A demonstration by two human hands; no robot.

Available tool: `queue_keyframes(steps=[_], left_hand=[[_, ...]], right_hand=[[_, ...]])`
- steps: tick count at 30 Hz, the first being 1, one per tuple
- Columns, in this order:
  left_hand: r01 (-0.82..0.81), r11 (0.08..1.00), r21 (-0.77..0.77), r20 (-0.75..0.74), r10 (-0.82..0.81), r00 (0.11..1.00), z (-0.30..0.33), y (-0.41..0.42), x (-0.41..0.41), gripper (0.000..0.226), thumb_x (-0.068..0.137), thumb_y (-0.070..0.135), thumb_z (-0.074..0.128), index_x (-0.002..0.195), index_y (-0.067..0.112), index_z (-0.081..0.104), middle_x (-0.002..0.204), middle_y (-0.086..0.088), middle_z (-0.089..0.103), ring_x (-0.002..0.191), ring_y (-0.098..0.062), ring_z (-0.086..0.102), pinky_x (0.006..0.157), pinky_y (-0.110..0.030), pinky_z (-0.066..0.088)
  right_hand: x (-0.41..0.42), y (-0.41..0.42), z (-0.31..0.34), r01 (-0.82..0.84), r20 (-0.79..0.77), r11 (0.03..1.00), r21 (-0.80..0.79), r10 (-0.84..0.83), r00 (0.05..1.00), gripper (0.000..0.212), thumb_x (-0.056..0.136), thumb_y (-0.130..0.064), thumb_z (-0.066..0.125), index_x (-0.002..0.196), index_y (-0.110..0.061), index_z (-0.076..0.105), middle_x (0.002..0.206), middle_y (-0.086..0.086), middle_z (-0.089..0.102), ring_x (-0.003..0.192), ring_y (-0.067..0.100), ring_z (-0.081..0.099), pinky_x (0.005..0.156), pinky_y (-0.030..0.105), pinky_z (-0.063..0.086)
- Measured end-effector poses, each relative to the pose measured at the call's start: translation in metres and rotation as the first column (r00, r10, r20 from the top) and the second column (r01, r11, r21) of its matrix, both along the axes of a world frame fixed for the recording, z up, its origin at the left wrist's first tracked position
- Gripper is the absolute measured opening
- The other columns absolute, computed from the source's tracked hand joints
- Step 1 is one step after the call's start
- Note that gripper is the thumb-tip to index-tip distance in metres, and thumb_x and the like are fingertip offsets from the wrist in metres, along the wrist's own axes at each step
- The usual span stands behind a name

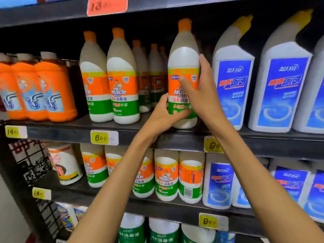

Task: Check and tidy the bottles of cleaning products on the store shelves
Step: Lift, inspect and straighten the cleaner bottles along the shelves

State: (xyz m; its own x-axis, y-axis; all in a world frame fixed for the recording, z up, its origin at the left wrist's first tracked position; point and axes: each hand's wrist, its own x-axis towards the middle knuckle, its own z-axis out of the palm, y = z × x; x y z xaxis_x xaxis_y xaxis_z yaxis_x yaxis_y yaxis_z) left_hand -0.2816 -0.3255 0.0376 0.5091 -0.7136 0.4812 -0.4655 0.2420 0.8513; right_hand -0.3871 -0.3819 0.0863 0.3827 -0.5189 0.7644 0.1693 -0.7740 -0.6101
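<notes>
Orange-capped bottle [183, 67] upright, both hands gripping, label outward.

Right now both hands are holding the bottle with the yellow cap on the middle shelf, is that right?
Not quite. The bottle held by the left hand and right hand has an orange cap, not yellow; the head view shows it. The yellow caps are on the blue-labelled bottles to its right. It is on the middle shelf, with both hands gripping it.

Smooth white plastic disinfectant bottle [183, 57] with glossy printed label, at 12 o'clock; matt dark shelf [70, 133] at 9; paper price tag [104, 137], slightly shiny.
</notes>
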Motion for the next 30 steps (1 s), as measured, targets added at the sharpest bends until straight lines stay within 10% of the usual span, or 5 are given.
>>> queue_keyframes(steps=[12, 19, 26, 30], left_hand=[[0.025, 0.976, -0.214, -0.045, -0.036, 0.998, -0.004, 0.061, -0.050, 0.047, 0.066, 0.018, 0.082, 0.108, 0.028, 0.063, 0.096, 0.012, 0.074, 0.091, 0.000, 0.068, 0.071, -0.011, 0.051], [0.214, 0.943, -0.254, -0.218, -0.271, 0.937, -0.044, 0.099, -0.099, 0.045, 0.064, 0.034, 0.077, 0.108, 0.032, 0.068, 0.109, 0.001, 0.072, 0.104, -0.016, 0.067, 0.081, -0.024, 0.054], [0.228, 0.927, -0.297, -0.535, -0.359, 0.764, -0.085, 0.114, -0.136, 0.080, 0.049, 0.062, 0.082, 0.117, 0.025, 0.063, 0.118, -0.006, 0.068, 0.110, -0.023, 0.064, 0.090, -0.039, 0.054], [0.235, 0.918, -0.319, -0.629, -0.391, 0.672, -0.108, 0.130, -0.145, 0.074, 0.041, 0.062, 0.085, 0.104, 0.026, 0.073, 0.111, -0.010, 0.071, 0.099, -0.025, 0.069, 0.074, -0.035, 0.058]], right_hand=[[-0.029, 0.020, 0.018, -0.233, 0.124, 0.971, 0.051, 0.225, 0.966, 0.065, 0.089, -0.025, 0.065, 0.142, -0.013, 0.031, 0.136, 0.007, 0.048, 0.113, 0.016, 0.058, 0.088, 0.034, 0.055], [-0.065, 0.040, 0.019, -0.596, 0.173, 0.738, 0.318, 0.573, 0.801, 0.043, 0.076, -0.029, 0.067, 0.115, -0.014, 0.056, 0.094, 0.006, 0.071, 0.084, 0.022, 0.070, 0.070, 0.033, 0.056], [-0.085, 0.065, -0.024, -0.573, 0.224, 0.692, 0.440, 0.533, 0.816, 0.057, 0.072, -0.029, 0.070, 0.125, -0.012, 0.053, 0.107, 0.014, 0.069, 0.092, 0.027, 0.070, 0.079, 0.042, 0.057], [-0.094, 0.067, -0.043, -0.696, 0.359, 0.468, 0.545, 0.620, 0.698, 0.056, 0.082, -0.033, 0.064, 0.130, -0.007, 0.053, 0.113, 0.012, 0.066, 0.110, 0.026, 0.062, 0.097, 0.042, 0.049]])
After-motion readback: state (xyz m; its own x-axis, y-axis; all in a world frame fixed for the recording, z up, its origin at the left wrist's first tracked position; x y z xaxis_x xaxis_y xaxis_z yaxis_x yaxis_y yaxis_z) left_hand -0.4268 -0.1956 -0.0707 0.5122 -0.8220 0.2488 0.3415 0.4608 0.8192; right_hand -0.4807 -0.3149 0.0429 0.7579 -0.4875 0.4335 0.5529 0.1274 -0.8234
